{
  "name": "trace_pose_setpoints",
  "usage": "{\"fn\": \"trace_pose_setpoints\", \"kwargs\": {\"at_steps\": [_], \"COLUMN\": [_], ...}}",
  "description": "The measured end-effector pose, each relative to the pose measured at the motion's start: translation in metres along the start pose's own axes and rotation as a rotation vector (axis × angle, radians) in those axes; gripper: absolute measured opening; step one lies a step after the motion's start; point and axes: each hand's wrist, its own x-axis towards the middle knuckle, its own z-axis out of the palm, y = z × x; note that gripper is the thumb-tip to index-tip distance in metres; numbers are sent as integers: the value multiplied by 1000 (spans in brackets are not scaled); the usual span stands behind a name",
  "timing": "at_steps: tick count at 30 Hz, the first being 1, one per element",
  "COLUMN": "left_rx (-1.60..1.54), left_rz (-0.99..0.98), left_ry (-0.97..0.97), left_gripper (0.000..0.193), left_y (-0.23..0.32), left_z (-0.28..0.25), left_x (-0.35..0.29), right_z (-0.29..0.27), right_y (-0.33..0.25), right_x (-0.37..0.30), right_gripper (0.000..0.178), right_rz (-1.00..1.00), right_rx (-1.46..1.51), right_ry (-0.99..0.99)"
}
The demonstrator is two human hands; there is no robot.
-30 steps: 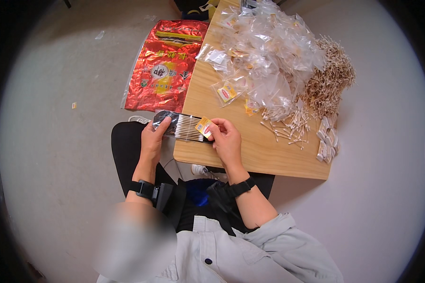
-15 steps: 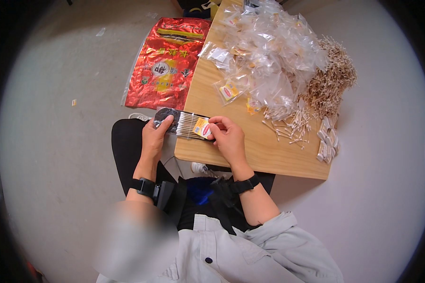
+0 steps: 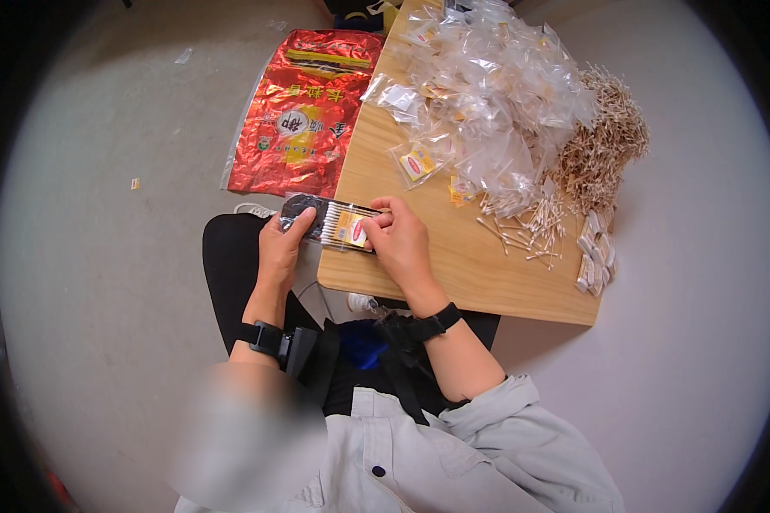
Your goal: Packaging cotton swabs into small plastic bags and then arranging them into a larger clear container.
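Observation:
My left hand (image 3: 282,250) grips the rounded end of a flat black holder (image 3: 297,205), its thumb pressed on top. A row of cotton swabs (image 3: 330,224) lies side by side along that holder, with what looks like clear plastic around them. Across the swabs rests a yellow card (image 3: 347,227) with a red and white oval. My right hand (image 3: 402,248) pinches the right edge of this card between thumb and fingers. Both hands are just off the near left corner of the wooden table (image 3: 453,278).
Clear plastic bags (image 3: 505,94) are heaped on the table, some with yellow cards in them. Right of them lie a big pile of swabs (image 3: 606,141), loose swabs (image 3: 530,231) and small white bundles (image 3: 596,252). A shiny red sack (image 3: 304,111) lies left of the table.
My right hand has moved left, and the yellow card has slid further over the swabs toward my left hand. The left hand has stayed in place.

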Motion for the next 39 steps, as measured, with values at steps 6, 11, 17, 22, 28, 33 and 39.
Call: {"fn": "trace_pose_setpoints", "kwargs": {"at_steps": [6, 11, 17, 22, 28, 33, 39], "left_rx": [-4, 34, 49, 89, 118, 129, 182], "left_rz": [7, -40, 77, 212, 239, 240, 289], "left_ry": [-9, 14, 100, 151, 189, 157, 162], "left_gripper": [26, 28, 31, 29, 27, 26, 23], "left_y": [1, 9, 1, -6, -10, -8, -4], "left_z": [-5, -10, 9, 7, 4, 7, 17], "left_x": [1, 14, 11, 13, 14, 13, 12], "right_z": [-2, 13, 48, 55, 63, 75, 64], "right_y": [-14, 17, 23, 17, -4, 1, -2], "right_x": [-7, -6, -6, -7, -13, -8, -7], "right_gripper": [29, 38, 44, 44, 46, 45, 45], "right_rz": [-33, -84, -260, -288, -239, -301, -301], "right_rx": [-326, 468, 416, 395, 373, 411, 316], "right_ry": [36, 291, 315, 277, 288, 304, 287]}}
